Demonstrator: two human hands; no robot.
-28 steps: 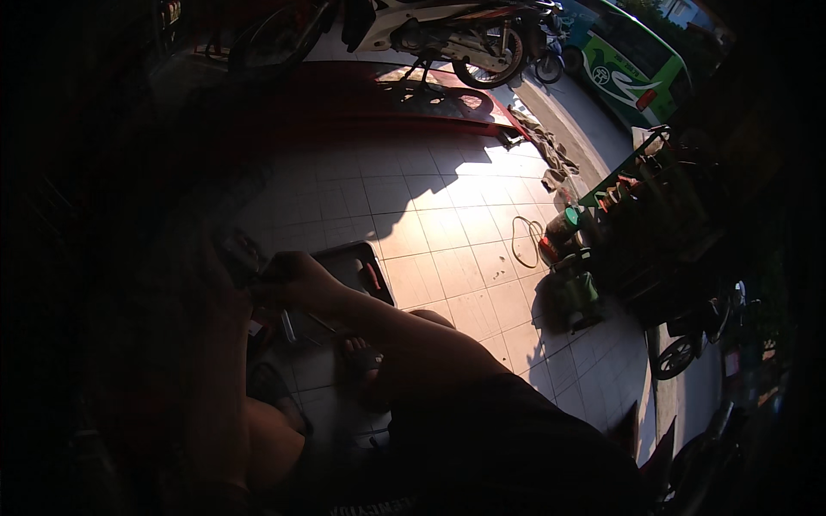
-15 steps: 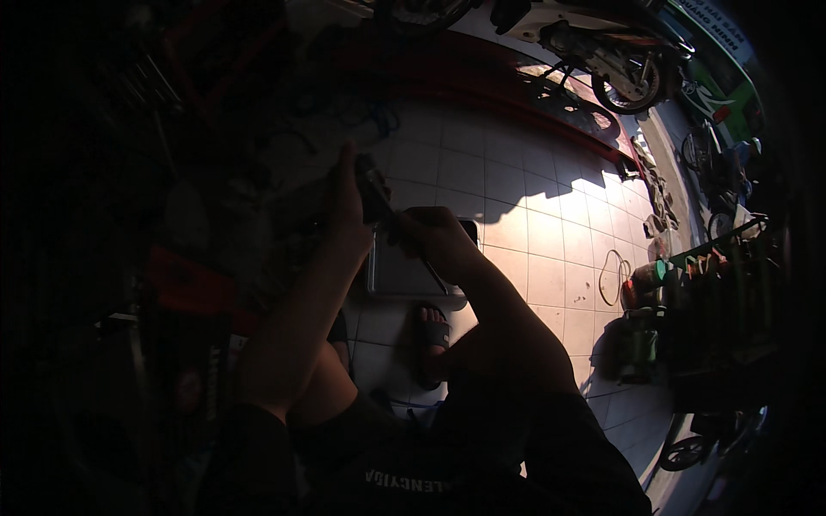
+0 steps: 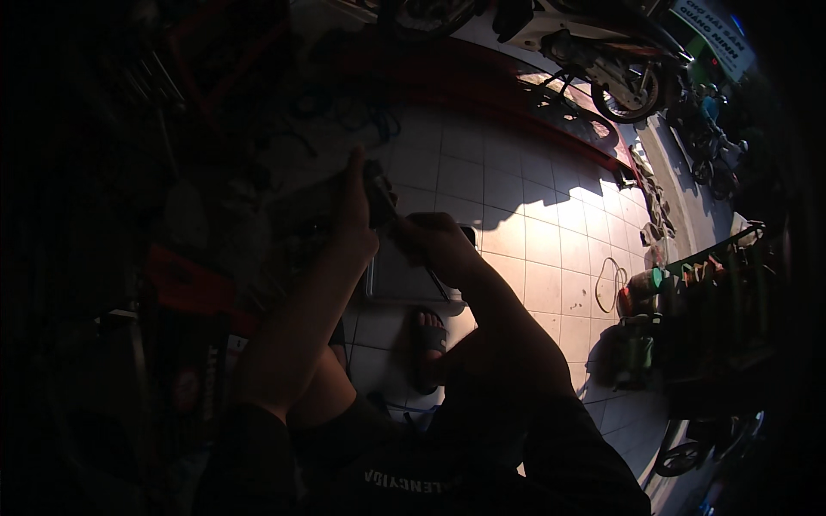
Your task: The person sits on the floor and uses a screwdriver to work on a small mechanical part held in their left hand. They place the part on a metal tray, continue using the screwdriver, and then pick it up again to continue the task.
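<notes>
My left hand (image 3: 354,202) is raised in deep shadow, closed around a dark, stubby part (image 3: 379,187) whose kind the gloom hides. Close against that part, my right hand (image 3: 434,241) grips a thin, dark rod-like tool (image 3: 439,285). One end of the tool sticks out below the fist, while the other end meets the part or lies just beside it; I cannot tell which. Beneath both hands a grey shallow tray (image 3: 404,294) rests on the tiled floor, partly covered by my arms.
My sandalled foot (image 3: 430,335) is just below the tray. A red tray-like object (image 3: 185,279) lies in the dark at left. Motorbikes (image 3: 602,64) stand beyond a red sill (image 3: 516,103). At right are a hose loop (image 3: 609,285) and a rack (image 3: 714,301) of bottles.
The view has shifted slightly. Both hands keep their grips, with the tool and dark part almost in the same place. Outside at the upper right, vehicles have changed position.
</notes>
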